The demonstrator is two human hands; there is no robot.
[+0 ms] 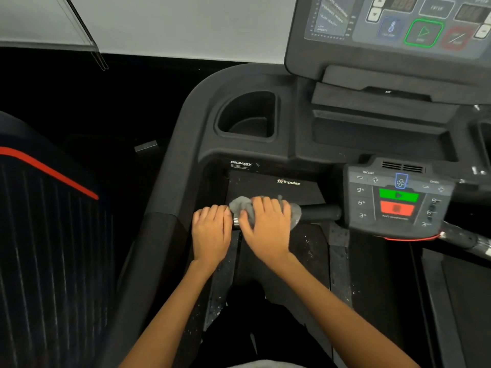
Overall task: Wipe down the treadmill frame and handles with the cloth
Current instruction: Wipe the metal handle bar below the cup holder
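Note:
A black horizontal handle bar (321, 212) runs left from the small control pod (398, 200) of the treadmill. My right hand (265, 229) grips a grey cloth (240, 204) wrapped over this bar near its middle. My left hand (211, 231) curls round the bar's left end, right beside the cloth; a metal sensor strip (236, 221) shows between the two hands. The dark curved frame (186, 144) of the treadmill sweeps round the left side.
A cup holder (248, 116) is sunk into the console top, with the main display (398, 25) above at the upper right. The dusty motor cover (276, 185) lies below the bar. Another machine with a red stripe (50, 170) stands at left.

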